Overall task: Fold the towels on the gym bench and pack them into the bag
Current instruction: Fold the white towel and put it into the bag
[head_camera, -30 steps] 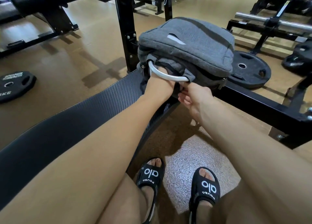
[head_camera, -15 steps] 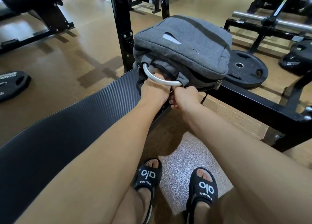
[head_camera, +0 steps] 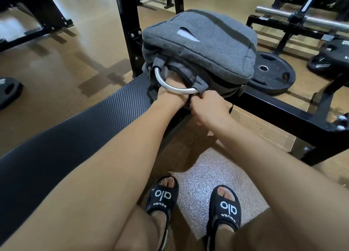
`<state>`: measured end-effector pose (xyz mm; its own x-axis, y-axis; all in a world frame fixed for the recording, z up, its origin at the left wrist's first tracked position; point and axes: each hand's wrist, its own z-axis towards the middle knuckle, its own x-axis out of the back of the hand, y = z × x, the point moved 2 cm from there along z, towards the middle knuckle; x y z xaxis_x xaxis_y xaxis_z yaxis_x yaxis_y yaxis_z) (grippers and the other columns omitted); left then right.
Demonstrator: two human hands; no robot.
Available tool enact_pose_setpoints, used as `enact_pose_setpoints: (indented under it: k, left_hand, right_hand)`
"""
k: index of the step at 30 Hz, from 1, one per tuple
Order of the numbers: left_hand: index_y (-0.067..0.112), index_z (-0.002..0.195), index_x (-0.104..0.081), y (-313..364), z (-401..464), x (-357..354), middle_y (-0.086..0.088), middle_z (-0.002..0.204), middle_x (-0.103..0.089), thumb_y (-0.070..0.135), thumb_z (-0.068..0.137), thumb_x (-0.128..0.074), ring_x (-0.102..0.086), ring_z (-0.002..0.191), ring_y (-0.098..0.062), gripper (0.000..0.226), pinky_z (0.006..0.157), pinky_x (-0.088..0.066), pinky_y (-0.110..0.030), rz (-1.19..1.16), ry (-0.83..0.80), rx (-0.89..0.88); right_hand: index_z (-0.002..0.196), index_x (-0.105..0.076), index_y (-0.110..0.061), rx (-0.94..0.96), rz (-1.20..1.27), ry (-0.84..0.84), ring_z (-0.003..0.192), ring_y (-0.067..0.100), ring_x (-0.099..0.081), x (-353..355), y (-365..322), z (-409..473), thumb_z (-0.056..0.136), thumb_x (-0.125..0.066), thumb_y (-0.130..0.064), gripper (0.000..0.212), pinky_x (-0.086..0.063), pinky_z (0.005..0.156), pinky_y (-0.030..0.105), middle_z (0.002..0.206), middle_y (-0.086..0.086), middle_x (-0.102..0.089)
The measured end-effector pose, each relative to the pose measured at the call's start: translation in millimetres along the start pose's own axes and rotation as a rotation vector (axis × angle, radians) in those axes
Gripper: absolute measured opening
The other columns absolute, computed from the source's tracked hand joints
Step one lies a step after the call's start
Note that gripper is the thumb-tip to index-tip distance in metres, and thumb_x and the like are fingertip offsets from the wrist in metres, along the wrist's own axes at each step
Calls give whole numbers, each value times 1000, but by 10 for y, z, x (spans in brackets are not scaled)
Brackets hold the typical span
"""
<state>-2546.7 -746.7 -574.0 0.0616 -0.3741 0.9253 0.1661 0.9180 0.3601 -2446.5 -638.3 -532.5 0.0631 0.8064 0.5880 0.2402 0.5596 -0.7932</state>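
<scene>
A grey fabric bag (head_camera: 207,42) with a curved silver handle (head_camera: 171,87) lies on the far end of the black gym bench (head_camera: 75,137). My left hand (head_camera: 170,98) reaches under the handle into the bag's open mouth, so its fingers are hidden inside. Just to its right, my right hand (head_camera: 207,107) is closed in a pinch on the bag's front edge by the zipper line. No towel shows outside the bag.
A black rack upright (head_camera: 130,24) stands behind the bag, and a black frame bar (head_camera: 283,111) runs right. Weight plates lie on the floor at right (head_camera: 272,75) and far left (head_camera: 9,90). A steel barbell (head_camera: 306,21) sits at the back right. My sandalled feet (head_camera: 192,203) are below.
My right hand has slid left along the bag's front edge, up against my left hand, and closed into a pinch. My left hand stays inside the bag.
</scene>
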Motion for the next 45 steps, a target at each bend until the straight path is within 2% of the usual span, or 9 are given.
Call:
enact_pose_setpoints:
  k: [5, 9, 16, 22, 26, 31, 35, 42, 45]
  left_hand:
    - [16, 113, -54, -52, -452, 323, -7, 107, -64, 34, 91, -50, -62, 98, -27, 29, 82, -54, -39, -377, 128, 20]
    - [12, 94, -65, 145, -847, 393, -2, 82, -62, 24, 91, -59, -60, 82, -22, 14, 70, -44, -34, -289, -65, -142]
    - [28, 89, -59, 213, -895, 367, 7, 84, -62, 31, 85, -66, -62, 83, -16, 8, 69, -45, -30, -283, -73, -185]
    - [20, 104, -67, 220, -817, 341, -7, 99, -68, 34, 101, -45, -63, 94, -29, 26, 81, -53, -46, -158, 0, -204]
    - [17, 101, -68, 281, -827, 390, -9, 98, -69, 31, 101, -45, -63, 93, -31, 26, 80, -52, -45, -125, 27, -187]
    - [20, 80, -53, 380, -874, 480, -3, 80, -57, 31, 96, -48, -57, 77, -29, 20, 68, -47, -40, -44, 57, -165]
    - [15, 81, -57, 370, -874, 580, -4, 77, -49, 32, 99, -46, -55, 74, -33, 27, 64, -37, -37, 180, 195, -126]
    - [3, 108, -65, 9, -697, 771, -20, 102, -66, 26, 102, -42, -64, 99, -43, 33, 76, -46, -44, 190, 285, 152]
    - [1, 113, -61, -377, -588, 899, -26, 113, -65, 21, 105, -40, -62, 103, -47, 31, 77, -46, -46, 204, 317, 297]
  right_hand:
    - [70, -58, -12, -46, 188, -175, 48, 20, -53, 94, 39, 53, 97, -48, -15, 29, -45, 47, 26, 59, 4, -58]
    - [73, -59, -11, -16, 237, -210, 49, 18, -51, 170, 61, 9, 99, -49, -18, 28, -43, 45, 25, 61, 3, -56]
    - [87, -63, -13, 19, 188, -297, 54, 15, -52, 223, 101, -13, 101, -51, -23, 21, -48, 51, 26, 64, 2, -52]
    - [94, -63, -5, -313, 514, -354, 73, 23, -57, 270, 216, -15, 97, -50, -29, 28, -53, 67, 32, 74, 5, -53]
    - [116, -65, -2, -341, 761, -322, 76, 17, -61, 239, 265, 11, 99, -57, -35, 38, -55, 70, 29, 90, 7, -61]
    - [89, -65, -11, -276, 872, -126, 50, 6, -51, 113, 214, 55, 99, -60, -21, 16, -44, 47, 17, 64, -2, -57]
    - [84, -65, -9, -271, 826, -63, 50, 6, -44, 127, 188, 64, 96, -61, -18, 16, -37, 48, 17, 61, -4, -49]
    - [73, -64, -7, -385, 808, 91, 38, 7, -31, 215, 267, 80, 84, -61, -13, 13, -28, 40, 19, 52, -4, -43]
    - [82, -64, -6, -393, 788, 82, 36, 8, -30, 228, 312, 90, 83, -59, -12, 8, -27, 41, 18, 52, -3, -40]
